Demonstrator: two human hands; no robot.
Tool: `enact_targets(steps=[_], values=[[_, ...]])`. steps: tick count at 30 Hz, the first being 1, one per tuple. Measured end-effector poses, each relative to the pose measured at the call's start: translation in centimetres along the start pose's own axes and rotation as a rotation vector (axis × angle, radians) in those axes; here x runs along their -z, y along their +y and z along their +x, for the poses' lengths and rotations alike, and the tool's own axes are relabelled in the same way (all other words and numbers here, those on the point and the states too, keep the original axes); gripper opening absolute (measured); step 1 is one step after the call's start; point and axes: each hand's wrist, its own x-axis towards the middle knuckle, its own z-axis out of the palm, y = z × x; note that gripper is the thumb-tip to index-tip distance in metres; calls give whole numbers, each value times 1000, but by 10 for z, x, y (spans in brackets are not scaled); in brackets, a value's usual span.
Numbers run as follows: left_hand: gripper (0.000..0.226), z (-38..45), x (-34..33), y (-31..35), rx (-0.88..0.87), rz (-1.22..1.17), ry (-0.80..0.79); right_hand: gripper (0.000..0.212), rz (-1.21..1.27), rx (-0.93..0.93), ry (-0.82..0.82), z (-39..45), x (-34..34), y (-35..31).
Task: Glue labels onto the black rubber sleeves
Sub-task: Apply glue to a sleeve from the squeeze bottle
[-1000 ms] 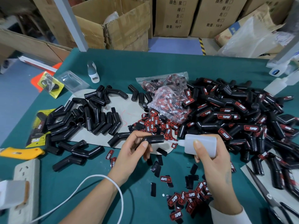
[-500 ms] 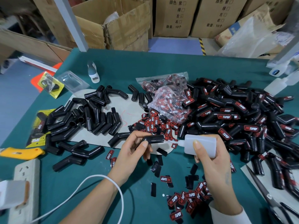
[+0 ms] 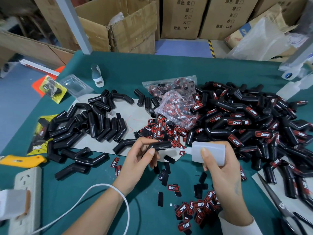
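Little is changed since the earlier frames: one black rubber sleeve [image 3: 160,145] is still pinched above the desk [image 3: 169,68] in the left hand [image 3: 137,160], the glue bottle [image 3: 209,152] is clasped by the right hand [image 3: 221,170], its nozzle held just off the sleeve's end, so gluing is judged pending.

Single head-worn camera looks forward and down, close over the table [image 3: 169,68], edges perhaps blurred.

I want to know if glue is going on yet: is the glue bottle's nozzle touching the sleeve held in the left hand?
Apart. The head view shows the glue bottle nozzle ending short of the sleeve, with pale card visible between them.
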Motion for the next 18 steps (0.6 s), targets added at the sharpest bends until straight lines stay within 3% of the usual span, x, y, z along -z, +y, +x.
enact_targets(steps=[18], values=[[21, 0, 1, -1, -18, -1, -11, 29, -6, 11, 18, 1, 2, 0]])
